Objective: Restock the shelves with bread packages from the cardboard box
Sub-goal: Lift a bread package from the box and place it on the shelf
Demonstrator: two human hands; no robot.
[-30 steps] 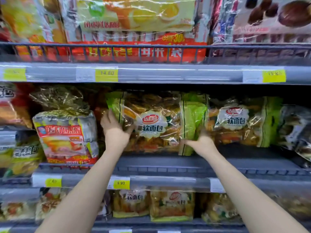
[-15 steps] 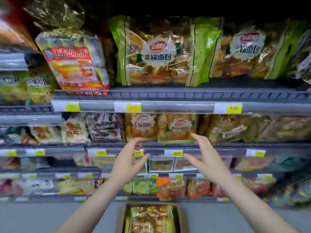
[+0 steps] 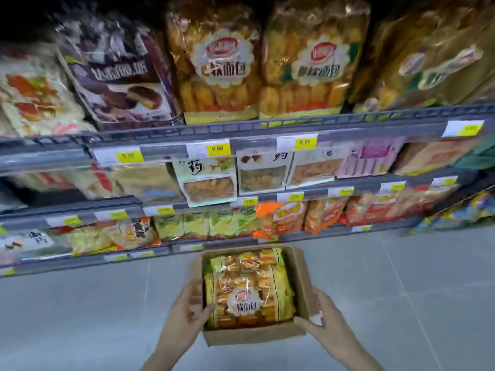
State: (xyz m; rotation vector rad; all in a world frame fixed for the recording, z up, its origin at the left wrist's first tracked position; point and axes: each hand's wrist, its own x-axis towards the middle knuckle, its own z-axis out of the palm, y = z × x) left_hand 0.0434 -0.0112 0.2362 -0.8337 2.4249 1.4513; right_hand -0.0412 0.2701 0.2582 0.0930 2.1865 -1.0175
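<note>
A cardboard box (image 3: 254, 337) stands open on the grey floor in front of the shelves. A clear bread package (image 3: 249, 290) with green edges and a round white label lies on top inside it. My left hand (image 3: 187, 311) reaches down inside the box's left wall, fingers spread and touching the package's left edge. My right hand (image 3: 325, 324) is at the box's front right corner, outside the wall, fingers apart. Two similar bread packages (image 3: 217, 65) (image 3: 310, 62) stand upright on the top visible shelf (image 3: 267, 127).
Several lower shelves with yellow price tags hold other snack bags. A dark chocolate cake pack (image 3: 120, 76) stands left of the bread packages. Orange bags (image 3: 284, 218) and green bags (image 3: 195, 223) fill the bottom shelf just behind the box. Grey floor tiles surround the box.
My view has dropped from the upper shelf to the floor. Both hands let go of the shelved bread package and came down to the box, one at each side.
</note>
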